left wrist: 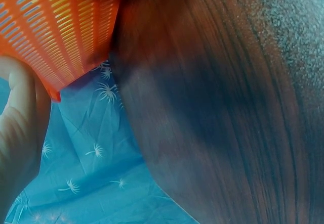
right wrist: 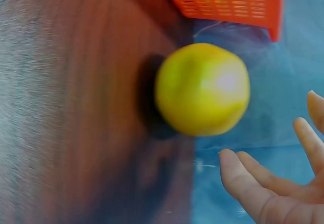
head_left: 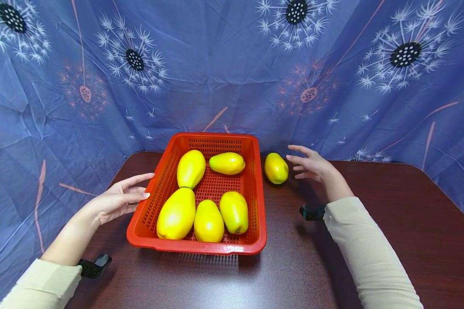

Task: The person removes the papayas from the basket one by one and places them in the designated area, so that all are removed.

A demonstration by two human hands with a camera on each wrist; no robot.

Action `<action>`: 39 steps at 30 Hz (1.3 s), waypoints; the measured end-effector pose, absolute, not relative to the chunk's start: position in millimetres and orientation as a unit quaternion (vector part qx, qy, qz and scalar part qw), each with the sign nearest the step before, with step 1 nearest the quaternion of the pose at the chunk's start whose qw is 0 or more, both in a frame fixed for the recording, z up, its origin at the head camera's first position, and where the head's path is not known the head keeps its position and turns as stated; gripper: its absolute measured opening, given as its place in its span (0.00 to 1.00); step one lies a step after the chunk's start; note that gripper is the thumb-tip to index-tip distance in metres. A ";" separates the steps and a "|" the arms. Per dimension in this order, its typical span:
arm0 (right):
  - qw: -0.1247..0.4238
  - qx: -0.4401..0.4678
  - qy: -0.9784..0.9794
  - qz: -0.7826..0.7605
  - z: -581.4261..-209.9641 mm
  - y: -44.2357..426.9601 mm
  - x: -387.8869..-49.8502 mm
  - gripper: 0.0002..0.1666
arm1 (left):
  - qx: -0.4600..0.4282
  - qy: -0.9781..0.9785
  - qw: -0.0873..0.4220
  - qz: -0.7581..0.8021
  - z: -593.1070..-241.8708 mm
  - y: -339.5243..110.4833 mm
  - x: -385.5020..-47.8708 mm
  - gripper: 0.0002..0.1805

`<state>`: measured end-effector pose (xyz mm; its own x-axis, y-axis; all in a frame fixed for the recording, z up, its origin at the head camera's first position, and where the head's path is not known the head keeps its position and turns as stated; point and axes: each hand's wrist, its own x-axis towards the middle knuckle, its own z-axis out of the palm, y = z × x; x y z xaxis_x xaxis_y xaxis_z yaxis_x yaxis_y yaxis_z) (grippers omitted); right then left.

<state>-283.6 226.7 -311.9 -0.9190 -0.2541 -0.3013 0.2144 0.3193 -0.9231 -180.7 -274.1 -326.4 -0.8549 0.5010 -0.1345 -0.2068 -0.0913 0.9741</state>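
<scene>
Tabletop (head_left: pixel 398 201) of dark wood grain carries a red plastic basket (head_left: pixel 197 246). The left hand (head_left: pixel 117 199) touches the basket's left wall with spread fingers; the right hand (head_left: pixel 313 166) is farther right, its fingers apart and holding nothing. Between the basket and this hand lies a yellow papaya (head_left: pixel 276 168), probably firm, smooth and a little slippery, so it is best taken around its middle. Its long axis runs far to near, near end slightly rightwards.
</scene>
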 end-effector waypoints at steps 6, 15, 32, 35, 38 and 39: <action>0.198 -0.035 0.788 -0.582 -285.1 222.4 -282.6 0.40 | 0.104 0.633 0.242 0.728 -323.8 -272.8 -179.1 0.28; 0.206 -0.057 0.768 -0.604 -260.4 196.9 -284.7 0.38 | 0.098 0.630 0.242 0.731 -324.8 -272.9 -178.1 0.27; 0.226 -0.085 0.750 -0.616 -246.9 131.7 -290.4 0.32 | 0.095 0.634 0.242 0.728 -321.8 -271.7 -178.2 0.28; 0.233 -0.081 0.744 -0.621 -247.1 118.1 -289.7 0.32 | 0.096 0.632 0.241 0.731 -322.5 -272.0 -178.1 0.28; 0.242 -0.075 0.738 -0.626 -249.7 105.1 -289.5 0.32 | 0.098 0.630 0.240 0.732 -323.4 -271.8 -178.1 0.28; 0.244 -0.073 0.736 -0.627 -250.9 101.1 -289.5 0.32 | 0.098 0.629 0.240 0.733 -323.7 -271.5 -178.1 0.28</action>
